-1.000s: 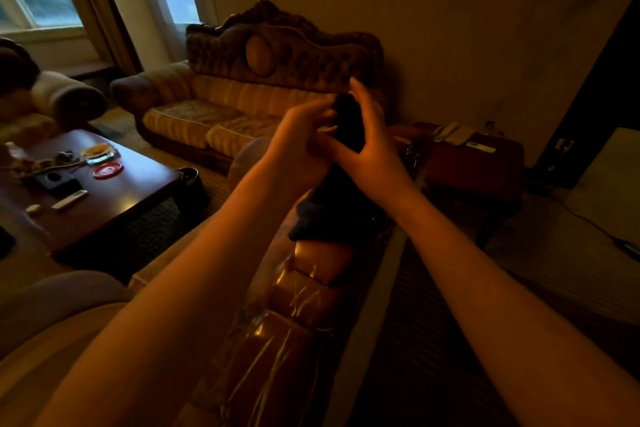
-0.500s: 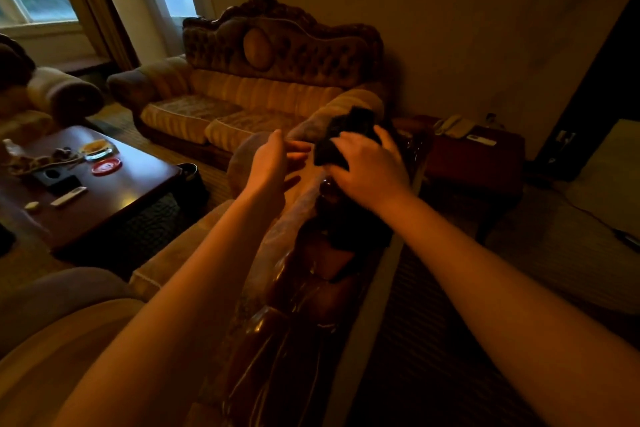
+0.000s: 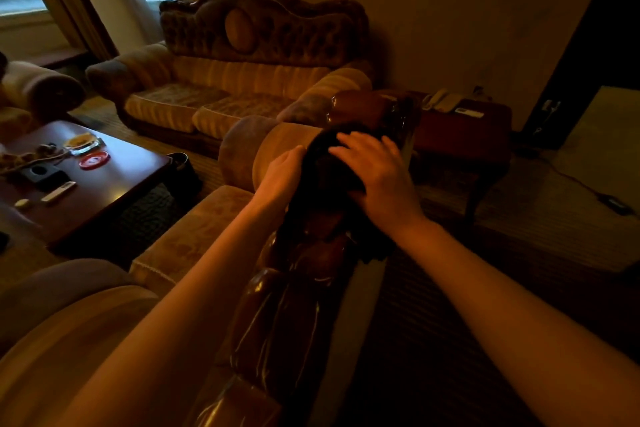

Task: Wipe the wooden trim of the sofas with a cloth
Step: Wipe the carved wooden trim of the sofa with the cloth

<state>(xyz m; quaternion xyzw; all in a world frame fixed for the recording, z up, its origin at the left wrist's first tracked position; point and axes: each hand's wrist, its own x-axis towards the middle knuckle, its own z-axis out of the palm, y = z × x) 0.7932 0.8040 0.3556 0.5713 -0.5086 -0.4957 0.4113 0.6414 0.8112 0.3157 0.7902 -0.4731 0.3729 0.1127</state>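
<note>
Three sofas show: the near sofa [image 3: 194,239], whose glossy carved wooden trim [image 3: 294,305] runs along its back top toward the viewer, a carved-back sofa [image 3: 242,80] beyond that trim, and part of a third [image 3: 38,94] far left of it. One dark cloth [image 3: 325,184] is draped over the trim, apparently so a wipe covers top and sides. Two hands work it: the right hand [image 3: 377,177] presses flat with fingers spread, the left hand [image 3: 282,173] grips the cloth's left edge, likely steadying it.

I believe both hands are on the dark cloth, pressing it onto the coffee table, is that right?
Not quite. In the head view the left hand and right hand do hold the dark cloth, but it lies on the sofa's glossy wooden trim, not the coffee table.
</note>
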